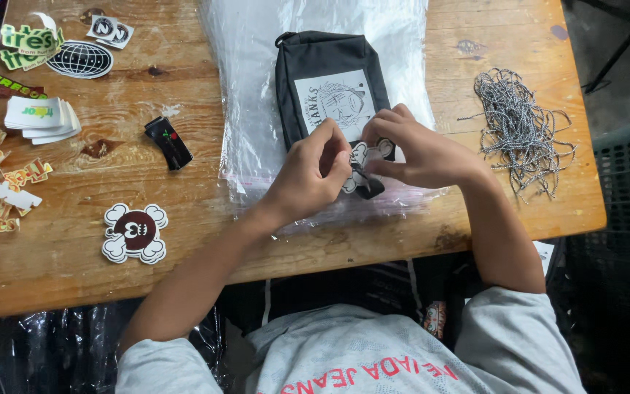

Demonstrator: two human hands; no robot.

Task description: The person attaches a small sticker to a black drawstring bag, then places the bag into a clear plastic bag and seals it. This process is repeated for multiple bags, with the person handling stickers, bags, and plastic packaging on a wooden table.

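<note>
Both hands meet over a black pouch (329, 87) lying on a clear plastic bag (249, 109) on the wooden table (257, 241). The left hand (308, 175) and right hand (413, 149) have their fingers pinched together on a small skull-shaped tag (359, 155) at the pouch's near end. A skull sticker (134, 232) lies well apart to the left, a bundle of grey cords (519, 128) to the right.

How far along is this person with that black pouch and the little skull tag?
Done: the black pouch lies on a clear plastic bag. In hand: the left hand and right hand pinch a skull-shaped tag at its near end. Left: the pouch isn't inside the bag, and the cord pile lies untouched.
</note>
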